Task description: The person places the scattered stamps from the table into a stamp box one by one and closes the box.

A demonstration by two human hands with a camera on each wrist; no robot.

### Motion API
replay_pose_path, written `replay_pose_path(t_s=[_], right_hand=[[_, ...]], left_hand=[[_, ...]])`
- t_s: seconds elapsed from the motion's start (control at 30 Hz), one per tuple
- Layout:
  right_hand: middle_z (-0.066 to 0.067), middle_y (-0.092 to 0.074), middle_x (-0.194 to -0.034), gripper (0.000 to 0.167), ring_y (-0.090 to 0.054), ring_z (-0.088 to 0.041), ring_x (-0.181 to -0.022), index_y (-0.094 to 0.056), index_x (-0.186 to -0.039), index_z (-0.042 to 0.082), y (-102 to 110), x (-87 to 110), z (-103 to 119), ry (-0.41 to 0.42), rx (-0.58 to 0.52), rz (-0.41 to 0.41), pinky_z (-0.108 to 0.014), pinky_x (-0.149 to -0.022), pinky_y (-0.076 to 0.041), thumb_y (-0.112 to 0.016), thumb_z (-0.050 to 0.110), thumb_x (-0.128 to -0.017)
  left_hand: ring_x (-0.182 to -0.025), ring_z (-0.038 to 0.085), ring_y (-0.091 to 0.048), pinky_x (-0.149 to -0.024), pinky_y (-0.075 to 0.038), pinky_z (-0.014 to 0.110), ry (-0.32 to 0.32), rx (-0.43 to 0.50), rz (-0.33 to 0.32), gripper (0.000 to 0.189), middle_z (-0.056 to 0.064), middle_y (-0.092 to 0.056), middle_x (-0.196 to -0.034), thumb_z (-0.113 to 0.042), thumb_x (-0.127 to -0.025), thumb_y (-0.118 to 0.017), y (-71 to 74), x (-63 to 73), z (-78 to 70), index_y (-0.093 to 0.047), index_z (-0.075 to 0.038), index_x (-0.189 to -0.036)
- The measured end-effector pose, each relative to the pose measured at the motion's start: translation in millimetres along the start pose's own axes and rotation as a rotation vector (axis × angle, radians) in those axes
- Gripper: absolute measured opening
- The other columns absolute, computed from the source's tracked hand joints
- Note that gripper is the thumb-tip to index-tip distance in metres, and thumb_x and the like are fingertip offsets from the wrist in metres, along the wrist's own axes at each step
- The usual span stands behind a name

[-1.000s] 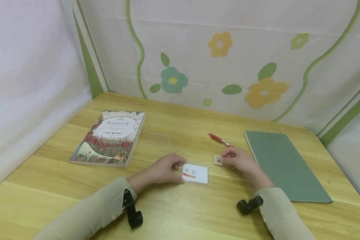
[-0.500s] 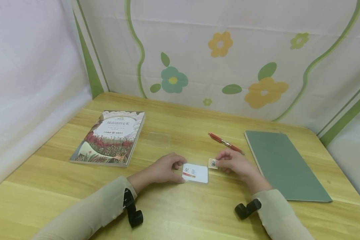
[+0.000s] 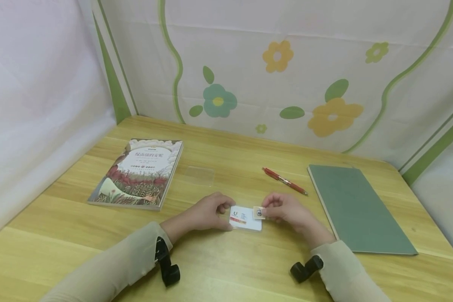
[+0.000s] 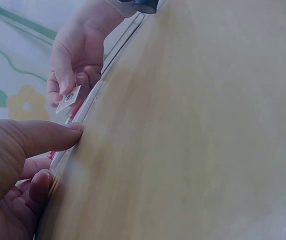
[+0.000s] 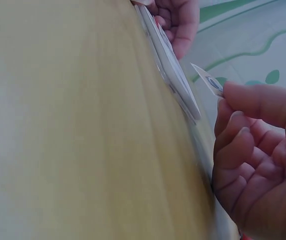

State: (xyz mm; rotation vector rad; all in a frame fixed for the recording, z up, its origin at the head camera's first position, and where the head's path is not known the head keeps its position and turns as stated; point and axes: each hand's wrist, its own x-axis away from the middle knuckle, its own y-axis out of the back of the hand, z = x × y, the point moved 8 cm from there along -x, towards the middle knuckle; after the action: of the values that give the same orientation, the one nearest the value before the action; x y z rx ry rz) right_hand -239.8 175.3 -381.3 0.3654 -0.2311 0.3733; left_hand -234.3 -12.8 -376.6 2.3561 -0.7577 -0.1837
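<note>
In the head view my left hand (image 3: pixel 205 214) grips the left end of a white printed card (image 3: pixel 250 224), thumb at the near corner and fingers at the far one. The card lies on the table in what looks like a clear sleeve. Between thumb and forefinger, my right hand (image 3: pixel 290 213) pinches a small square picture piece (image 3: pixel 258 213) with a dark round print. From above, this square overlaps the card's right end. The right wrist view shows a gap between the square (image 5: pixel 209 82) and the card (image 5: pixel 172 67) below it.
A red pen (image 3: pixel 285 181) lies beyond the right hand, beside a green folder or book (image 3: pixel 362 209). An illustrated book (image 3: pixel 136 174) is at the left. Near it lies a thin transparent sheet (image 3: pixel 199 175). A patterned curtain (image 3: pixel 249 75) stands behind the wooden table (image 3: pixel 219 268).
My right hand has carried the small square leftward and slightly nearer, from beside the card to above its right end. The left hand and the card have stayed put.
</note>
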Motion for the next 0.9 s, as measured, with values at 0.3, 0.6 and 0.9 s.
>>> replay_pose_path(t_s=[0.3, 0.6, 0.9], right_hand=[[-0.002, -0.052, -0.070, 0.021, -0.048, -0.016, -0.064, -0.058, -0.092, 0.001, -6, 1.7, 3, -0.024, 0.066, -0.053, -0.025, -0.054, -0.041, -0.070, 0.011, -0.079], [-0.003, -0.050, -0.069, 0.019, -0.045, -0.015, -0.061, -0.057, -0.092, 0.000, -11, 0.6, 5, -0.045, 0.097, -0.093, -0.024, -0.053, -0.040, -0.069, 0.009, -0.080], [-0.002, -0.052, -0.069, 0.015, -0.045, -0.015, -0.060, -0.059, -0.088, 0.002, -12, -2.2, 3, -0.083, 0.137, -0.146, -0.025, -0.053, -0.039, -0.069, 0.008, -0.079]], left_hand=[[-0.087, 0.014, -0.048, -0.079, -0.042, 0.031, 0.005, -0.002, 0.002, 0.054, -0.001, -0.051, -0.094, -0.021, -0.069, -0.081, -0.2, -0.5, 0.6, -0.060, -0.007, -0.117], [-0.087, 0.014, -0.048, -0.078, -0.042, 0.031, 0.000, 0.006, 0.000, 0.053, 0.000, -0.051, -0.094, -0.020, -0.069, -0.081, -0.2, -0.3, 0.2, -0.060, -0.007, -0.116], [-0.087, 0.014, -0.048, -0.077, -0.042, 0.030, -0.012, 0.009, -0.008, 0.054, 0.000, -0.051, -0.094, -0.021, -0.068, -0.081, 0.4, 0.1, 0.8, -0.060, -0.007, -0.116]])
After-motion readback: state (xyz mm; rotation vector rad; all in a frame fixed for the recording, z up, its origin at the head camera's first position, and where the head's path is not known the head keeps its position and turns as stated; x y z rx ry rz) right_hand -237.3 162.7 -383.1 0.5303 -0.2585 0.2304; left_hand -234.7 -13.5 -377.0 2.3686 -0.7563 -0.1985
